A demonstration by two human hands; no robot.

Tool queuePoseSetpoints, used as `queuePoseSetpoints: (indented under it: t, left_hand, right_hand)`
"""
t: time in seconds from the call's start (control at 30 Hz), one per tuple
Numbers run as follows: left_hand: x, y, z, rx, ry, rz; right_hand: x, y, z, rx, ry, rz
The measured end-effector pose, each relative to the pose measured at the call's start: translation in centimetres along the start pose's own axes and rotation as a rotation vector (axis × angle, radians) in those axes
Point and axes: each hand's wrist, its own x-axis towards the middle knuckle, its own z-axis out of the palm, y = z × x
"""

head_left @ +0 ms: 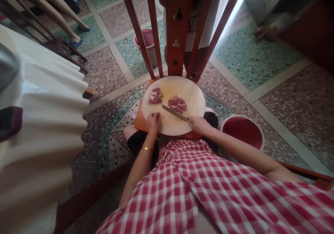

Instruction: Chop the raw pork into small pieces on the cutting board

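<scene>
A round cutting board (191, 88) lies on the seat of a wooden chair in front of me. My right hand (199, 125) is closed round the handle of a knife (174, 113), whose blade points left across the board. Just beyond the blade is a heap of small-cut meat (177, 104). Larger meat chunks (156, 96) form a second pile at the board's left. My left hand (153, 122) rests on the board's near left part with its fingers curled together. A small pale scrap shows beside its fingertips; whatever they pinch, if anything, is hidden.
The chair's slatted back (175, 32) rises behind the board. A red bucket (243, 132) stands at right, and a pinkish bin (148, 41) beyond the chair. A table with a pale cloth (49, 122) fills the left. Another person's legs (56, 9) show at upper left.
</scene>
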Motion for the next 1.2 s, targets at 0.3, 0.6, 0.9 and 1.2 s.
queuePoseSetpoints:
  t: [0.3, 0.6, 0.9, 1.2]
  left_hand:
    - [-0.6, 3.9, 1.9, 0.077, -0.094, 0.098]
    - [-1.0, 6.2, 3.3, -0.269, -0.142, 0.065]
    - [-1.5, 4.5, 3.6, -0.132, 0.019, 0.268]
    - [-2.1, 5.4, 4.1, -0.164, 0.007, 0.386]
  right_hand:
    - [0.1, 0.5, 0.2, -0.005, 0.009, 0.032]
    - [-0.1, 0.7, 0.1, -0.006, -0.003, 0.077]
    - [0.2, 0.0, 0.6, -0.024, -0.006, 0.056]
    - [-0.1, -1.1, -0.1, -0.053, -0.001, 0.032]
